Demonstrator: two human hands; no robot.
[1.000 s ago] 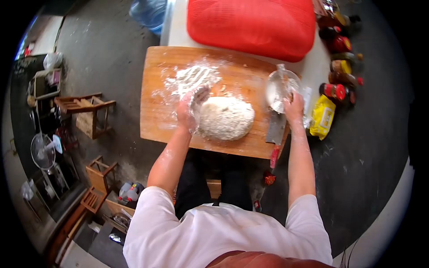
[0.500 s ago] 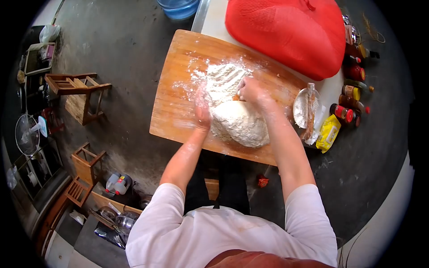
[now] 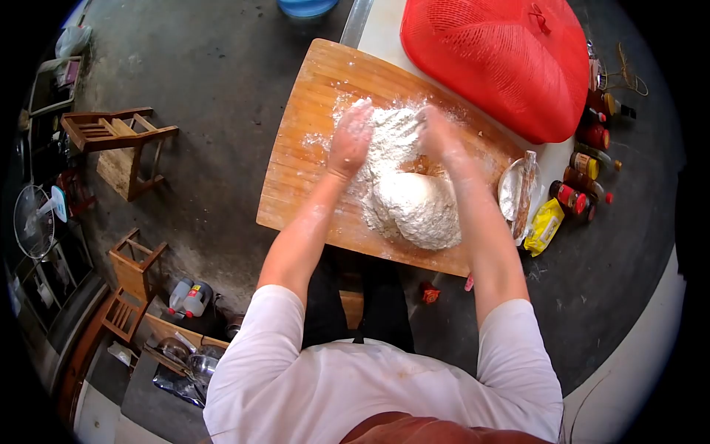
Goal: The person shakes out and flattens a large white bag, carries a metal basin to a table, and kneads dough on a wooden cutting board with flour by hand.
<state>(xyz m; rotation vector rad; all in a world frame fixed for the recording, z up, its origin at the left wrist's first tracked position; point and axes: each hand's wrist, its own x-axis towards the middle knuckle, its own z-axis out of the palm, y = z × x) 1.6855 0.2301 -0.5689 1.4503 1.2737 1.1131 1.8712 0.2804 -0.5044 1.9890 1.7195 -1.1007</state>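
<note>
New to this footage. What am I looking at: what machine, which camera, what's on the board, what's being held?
No machine: these are a person's bare left hand and right hand. The camera is worn on their head, looking forward and down, so their arms reach up from below. On the wooden board lie a rounded lump of dough and, beyond it, loose flour between the hands. A bowl sits at the board's right edge. No tool shows in either hand; the right is blurred, so its exact contact is unclear.
</note>
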